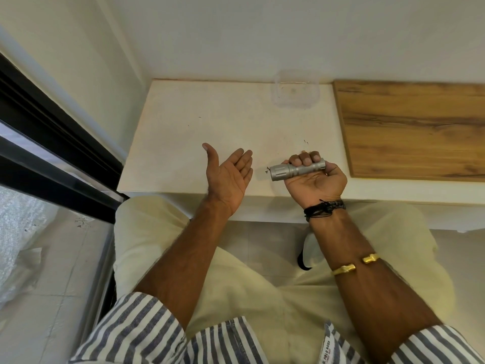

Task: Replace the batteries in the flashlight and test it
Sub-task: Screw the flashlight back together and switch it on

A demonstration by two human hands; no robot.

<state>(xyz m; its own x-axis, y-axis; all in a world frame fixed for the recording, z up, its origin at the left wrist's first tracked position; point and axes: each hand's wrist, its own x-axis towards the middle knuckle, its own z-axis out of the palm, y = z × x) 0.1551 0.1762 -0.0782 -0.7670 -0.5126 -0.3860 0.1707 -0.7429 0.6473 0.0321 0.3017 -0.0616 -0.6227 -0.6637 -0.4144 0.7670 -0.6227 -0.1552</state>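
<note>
Flashlight [296, 171] sits in the right hand [315, 181], palm up, just over the tabletop's [196, 132] near edge, toward its right end. Fingers [305, 160] are curled round the barrel and clamp it; the head sticks out left and the tail shows past the fingers on the right. Left hand [228, 174] is near the head but apart from it, fingers straight, palm turned to the lens, holding nothing. Reads as the test step, with the palm as the beam target. No spot shows on the palm, and I can't tell if it's lit. Switch not visible; if it's a tail button, shift the grip so the thumb reaches it without swinging the head off the palm. Check the cap is fully seated. Clear tub [295, 93] at the far edge, contents unclear. Wood panel [409, 127] beyond the right edge.
</note>
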